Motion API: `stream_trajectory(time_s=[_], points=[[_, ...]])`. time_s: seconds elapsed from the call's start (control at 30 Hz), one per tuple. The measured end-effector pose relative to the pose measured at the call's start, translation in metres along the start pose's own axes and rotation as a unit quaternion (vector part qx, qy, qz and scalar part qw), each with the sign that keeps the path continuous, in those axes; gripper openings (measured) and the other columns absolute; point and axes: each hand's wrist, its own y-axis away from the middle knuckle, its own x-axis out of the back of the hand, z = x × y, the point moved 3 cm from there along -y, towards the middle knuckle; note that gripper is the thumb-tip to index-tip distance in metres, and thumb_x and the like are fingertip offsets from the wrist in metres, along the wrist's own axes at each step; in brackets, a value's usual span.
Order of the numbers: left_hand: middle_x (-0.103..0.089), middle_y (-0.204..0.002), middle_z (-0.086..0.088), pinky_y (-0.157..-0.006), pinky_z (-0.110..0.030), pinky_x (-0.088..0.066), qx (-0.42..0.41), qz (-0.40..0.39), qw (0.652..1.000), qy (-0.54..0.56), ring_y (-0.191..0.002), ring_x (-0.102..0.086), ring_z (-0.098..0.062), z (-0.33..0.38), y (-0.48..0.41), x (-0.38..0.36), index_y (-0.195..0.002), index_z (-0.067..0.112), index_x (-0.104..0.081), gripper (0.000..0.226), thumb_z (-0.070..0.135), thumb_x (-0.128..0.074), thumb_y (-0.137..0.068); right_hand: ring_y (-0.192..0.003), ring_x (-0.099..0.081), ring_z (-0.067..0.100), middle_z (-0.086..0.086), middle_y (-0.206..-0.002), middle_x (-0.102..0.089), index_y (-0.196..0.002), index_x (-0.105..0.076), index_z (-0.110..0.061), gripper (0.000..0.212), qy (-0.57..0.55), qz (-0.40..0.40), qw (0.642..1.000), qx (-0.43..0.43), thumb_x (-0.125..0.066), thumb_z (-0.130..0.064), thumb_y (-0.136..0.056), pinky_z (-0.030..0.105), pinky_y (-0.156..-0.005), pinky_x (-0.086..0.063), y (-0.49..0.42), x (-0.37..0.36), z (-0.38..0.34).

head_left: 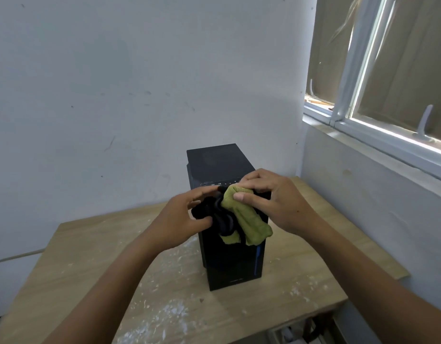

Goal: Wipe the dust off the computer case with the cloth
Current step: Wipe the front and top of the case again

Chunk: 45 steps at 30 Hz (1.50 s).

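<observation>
Cloth [241,219] hangs bunched between both grips: left hand [182,219] pinches its black part, right hand [271,202] its green end. Case [221,165] stands just behind them; wiping looks barely begun, top and sides left.

Upper front of the computer case [229,264] hidden behind the cloth [249,219], my left grip [182,219] and right grip [274,202], print [235,280] near its foot too small to read, tabletop [90,256] and my forearms [363,281] cut off below
</observation>
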Motion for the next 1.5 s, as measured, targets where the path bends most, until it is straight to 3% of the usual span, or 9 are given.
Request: stream_trajectory(time_s=[0.13, 0.4, 0.6, 0.77, 0.9, 1.0, 1.13, 1.37, 1.5], points=[[-0.059, -0.127, 0.024, -0.101, -0.014, -0.042, 0.014, 0.032, 0.996, 0.078, -0.117, -0.052, 0.012, 0.02, 0.005, 0.003, -0.125, 0.037, -0.058, 0.05, -0.002, -0.053, -0.094, -0.074, -0.059, 0.003, -0.012, -0.078, -0.066, -0.086, -0.077, -0.026, 0.01, 0.032, 0.022, 0.999, 0.0, -0.078, -0.029, -0.077, 0.011, -0.064, -0.041, -0.001, 0.014, -0.016], [-0.073, -0.1, 0.007, -0.083, -0.03, -0.057, 0.03, -0.004, 0.992, 0.126, -0.093, -0.069, -0.008, 0.043, 0.013, -0.036, -0.111, 0.025, -0.068, 0.038, 0.041, -0.08, -0.078, -0.067, -0.055, 0.009, -0.008, -0.073, -0.06, -0.073, -0.074, -0.023, 0.018, 0.107, -0.026, 0.994, -0.002, -0.076, -0.041, -0.075, 0.023, -0.061, -0.044, 0.0, 0.008, -0.027], [-0.071, -0.088, -0.002, -0.072, -0.042, -0.058, 0.041, -0.004, 0.995, 0.09, -0.081, -0.069, -0.021, 0.032, 0.019, -0.038, -0.095, 0.016, -0.07, 0.033, 0.041, -0.081, -0.076, -0.062, -0.055, 0.011, -0.004, -0.069, -0.064, -0.075, -0.067, -0.014, 0.03, 0.065, -0.047, 0.996, -0.036, -0.063, -0.041, -0.088, 0.025, -0.06, -0.042, 0.004, 0.009, -0.025], [-0.066, -0.065, 0.01, -0.056, -0.017, -0.044, 0.071, -0.043, 0.992, 0.093, -0.059, -0.061, -0.002, 0.026, 0.025, -0.021, -0.076, 0.021, -0.07, 0.013, 0.027, -0.073, -0.086, -0.061, -0.052, 0.013, -0.004, -0.065, -0.057, -0.072, -0.059, -0.015, 0.031, 0.02, -0.002, 0.998, -0.061, -0.058, -0.037, -0.093, 0.03, -0.061, -0.042, 0.004, 0.011, -0.013], [-0.068, -0.07, -0.001, -0.061, -0.029, -0.048, 0.077, -0.002, 0.995, 0.06, -0.064, -0.062, -0.01, 0.024, 0.025, -0.015, -0.081, 0.014, -0.068, 0.022, 0.034, -0.067, -0.091, -0.056, -0.039, 0.003, -0.017, -0.058, -0.043, -0.072, -0.052, -0.018, 0.032, -0.076, -0.009, 0.991, -0.107, -0.054, -0.042, -0.092, 0.017, -0.055, -0.033, 0.011, 0.007, -0.002], [-0.071, -0.074, -0.004, -0.06, -0.03, -0.051, 0.077, 0.005, 0.996, 0.05, -0.066, -0.066, -0.013, 0.023, 0.025, -0.013, -0.081, 0.016, -0.07, 0.021, 0.036, -0.07, -0.089, -0.071, -0.058, 0.005, -0.011, -0.077, -0.059, -0.094, -0.057, -0.016, 0.04, -0.126, -0.082, 0.976, -0.16, -0.07, -0.05, -0.076, 0.019, -0.063, -0.045, 0.022, -0.003, 0.013], [-0.072, -0.072, 0.001, -0.057, -0.02, -0.051, 0.101, -0.031, 0.994, 0.029, -0.065, -0.069, -0.01, 0.017, 0.029, -0.005, -0.08, 0.015, -0.072, 0.017, 0.03, -0.078, -0.081, -0.091, -0.067, 0.013, 0.001, -0.095, -0.07, -0.1, -0.062, -0.013, 0.03, -0.119, -0.155, 0.957, -0.213, -0.08, -0.016, -0.077, 0.025, -0.076, -0.052, 0.032, -0.016, 0.031], [-0.076, -0.097, 0.0, -0.074, -0.019, -0.054, 0.19, -0.055, 0.964, 0.175, -0.091, -0.072, -0.012, -0.008, 0.043, 0.016, -0.1, 0.013, -0.073, 0.015, 0.015, -0.072, -0.085, -0.101, -0.067, 0.015, 0.0, -0.108, -0.071, -0.112, -0.063, -0.014, 0.021, -0.309, -0.018, 0.922, -0.235, -0.062, -0.013, -0.091, 0.028, -0.084, -0.053, 0.031, -0.032, 0.033], [-0.075, -0.103, 0.005, -0.071, -0.026, -0.059, 0.204, 0.063, 0.948, 0.237, -0.095, -0.071, -0.013, -0.017, 0.046, 0.015, -0.116, 0.021, -0.063, 0.022, 0.025, -0.06, -0.095, -0.098, -0.063, 0.001, -0.011, -0.105, -0.068, -0.115, -0.059, -0.023, 0.019, -0.189, 0.007, 0.966, -0.176, -0.056, -0.023, -0.096, 0.016, -0.081, -0.05, 0.025, -0.046, 0.022]])
